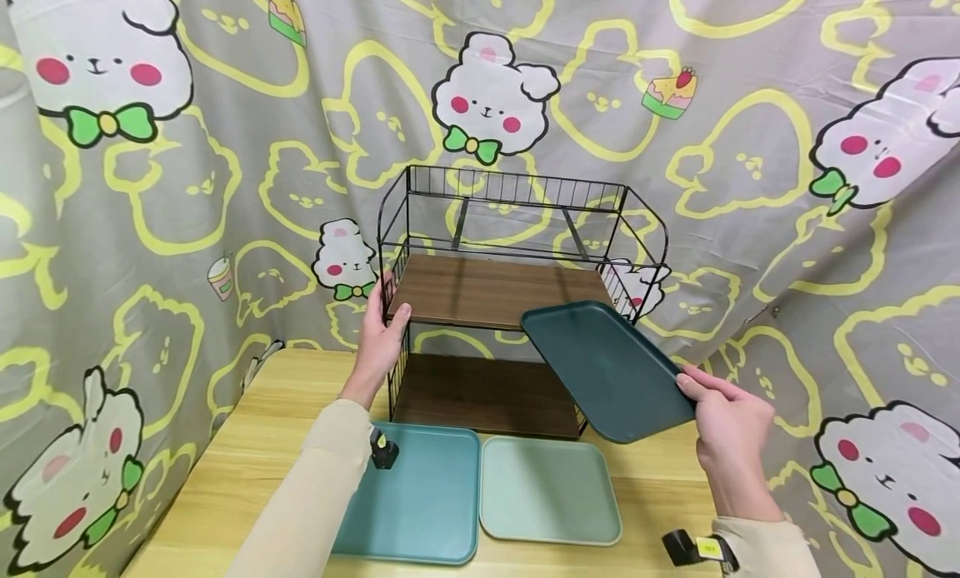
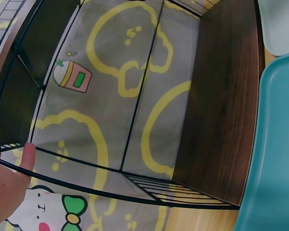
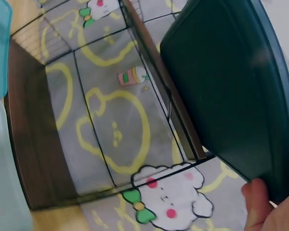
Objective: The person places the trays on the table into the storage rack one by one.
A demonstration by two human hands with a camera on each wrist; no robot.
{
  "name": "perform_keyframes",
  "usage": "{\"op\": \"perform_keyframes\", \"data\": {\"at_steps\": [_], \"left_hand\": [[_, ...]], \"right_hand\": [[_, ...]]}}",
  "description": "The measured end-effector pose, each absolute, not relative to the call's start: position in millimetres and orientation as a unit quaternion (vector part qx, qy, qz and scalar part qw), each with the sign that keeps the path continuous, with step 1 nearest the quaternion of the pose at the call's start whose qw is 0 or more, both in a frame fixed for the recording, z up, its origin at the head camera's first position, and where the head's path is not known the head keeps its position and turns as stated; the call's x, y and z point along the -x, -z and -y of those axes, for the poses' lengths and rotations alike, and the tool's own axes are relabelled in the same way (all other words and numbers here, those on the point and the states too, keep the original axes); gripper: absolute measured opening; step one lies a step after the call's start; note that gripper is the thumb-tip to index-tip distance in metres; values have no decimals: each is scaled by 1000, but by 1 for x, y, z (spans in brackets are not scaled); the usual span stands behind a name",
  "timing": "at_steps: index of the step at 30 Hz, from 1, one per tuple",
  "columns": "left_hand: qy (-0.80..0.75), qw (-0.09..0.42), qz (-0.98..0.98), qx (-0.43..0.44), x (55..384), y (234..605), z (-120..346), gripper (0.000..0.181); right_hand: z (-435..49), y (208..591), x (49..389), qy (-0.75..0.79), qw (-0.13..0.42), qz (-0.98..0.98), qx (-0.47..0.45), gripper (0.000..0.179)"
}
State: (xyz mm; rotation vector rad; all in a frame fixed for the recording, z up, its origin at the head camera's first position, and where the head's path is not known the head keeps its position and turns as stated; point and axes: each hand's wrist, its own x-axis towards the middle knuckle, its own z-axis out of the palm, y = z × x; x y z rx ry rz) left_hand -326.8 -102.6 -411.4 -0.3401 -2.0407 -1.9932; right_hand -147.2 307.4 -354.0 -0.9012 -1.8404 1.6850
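Dark teal tray (image 1: 604, 368), rectangular, round-cornered, tilted in right hand (image 1: 729, 432)

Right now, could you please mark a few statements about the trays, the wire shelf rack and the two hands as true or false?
1. The right hand holds the dark green rectangular tray by one corner. True.
2. The dark green tray lies flat on the table. False: it is held tilted in the air in front of the black wire rack with wooden shelves.
3. The left hand rests against the rack's left side. True.
4. Three trays lie on the light wooden table. False: only two, a teal tray and a pale green tray.
5. The rack's upper shelf holds a stack of plates. False: it is bare.
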Motion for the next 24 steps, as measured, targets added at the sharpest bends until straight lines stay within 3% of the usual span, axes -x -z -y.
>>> {"op": "perform_keyframes", "data": {"at_steps": [7,24], "left_hand": [[692,131,700,120,327,412,102,66],[689,135,702,117,328,413,102,64]], "right_hand": [[-292,354,165,-485,272,761,334,27],[-237,365,221,-574,368,629,374,20]]}}
